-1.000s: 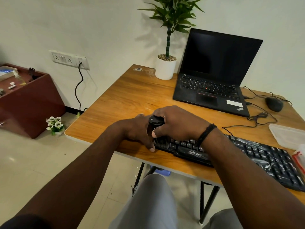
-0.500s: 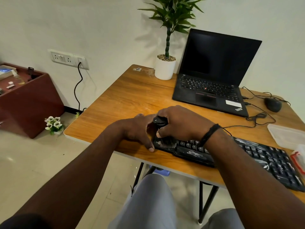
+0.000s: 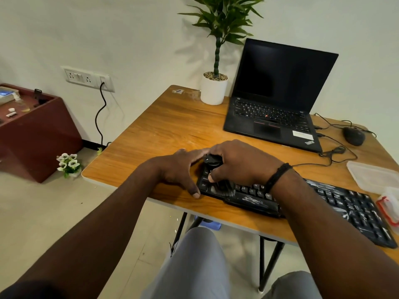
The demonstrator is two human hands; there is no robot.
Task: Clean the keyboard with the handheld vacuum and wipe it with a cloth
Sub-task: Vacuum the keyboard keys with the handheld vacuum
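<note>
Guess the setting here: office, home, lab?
Probably a small home office or study corner, though that's a judgement. A wooden desk against a plain wall carries an open laptop, an external keyboard and a potted plant; a wall socket strip sits nearby.

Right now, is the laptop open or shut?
Open: the laptop has its lid raised, dark screen upright and keys exposed, behind the keyboard.

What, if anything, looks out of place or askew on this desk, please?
The keyboard lies askew, angled across the table's near edge. Loose cables tangle beside the laptop. Nothing looks spilled.
</note>
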